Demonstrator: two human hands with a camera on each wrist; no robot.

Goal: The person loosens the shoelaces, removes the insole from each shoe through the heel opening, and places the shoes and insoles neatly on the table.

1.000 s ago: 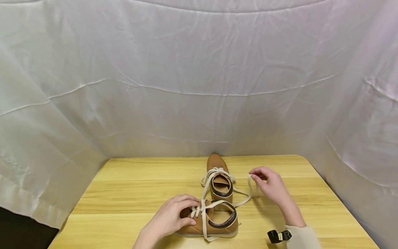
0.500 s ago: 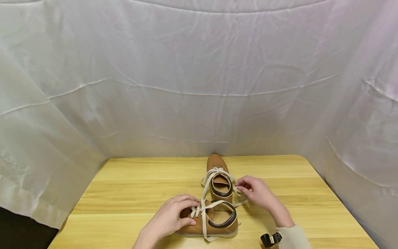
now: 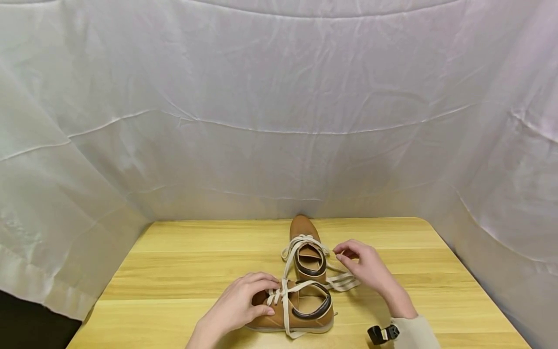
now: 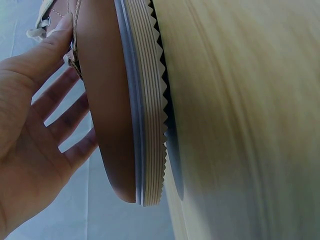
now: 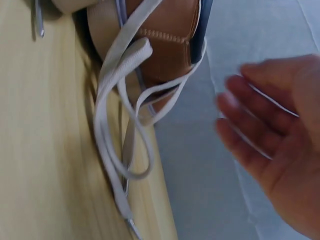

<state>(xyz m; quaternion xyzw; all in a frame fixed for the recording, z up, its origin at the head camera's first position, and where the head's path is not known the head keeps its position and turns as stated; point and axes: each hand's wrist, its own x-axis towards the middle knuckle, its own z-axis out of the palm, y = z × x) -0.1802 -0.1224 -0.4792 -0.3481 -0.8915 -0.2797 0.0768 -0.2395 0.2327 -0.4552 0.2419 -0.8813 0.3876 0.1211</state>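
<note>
In the head view a tan shoe (image 3: pixel 279 321) lies sideways across the front of the table, its toe to the left. My left hand (image 3: pixel 235 301) holds it over the toe end, thumb on the near side and fingers at the laces. In the left wrist view the thumb lies on the shoe's upper (image 4: pixel 107 115). A matching shoe (image 3: pixel 302 227) sits behind it, toe away from me. Cream shoelace (image 3: pixel 346 282) lies in loose loops right of the shoes. My right hand (image 3: pixel 368 265) hovers near the loops, holding nothing; the right wrist view shows it apart from the lace.
The wooden table (image 3: pixel 187 266) has pale curtains (image 3: pixel 279 145) behind it and at both sides. Another lace strand (image 3: pixel 286 310) hangs over the front shoe's near side. A black wrist device (image 3: pixel 383 334) sits by the right sleeve (image 3: pixel 416 333).
The right hand has brought the raised lace leftward and down, let it go in loops beside the shoes, and drawn slightly away. The left hand and both shoes have stayed put.
</note>
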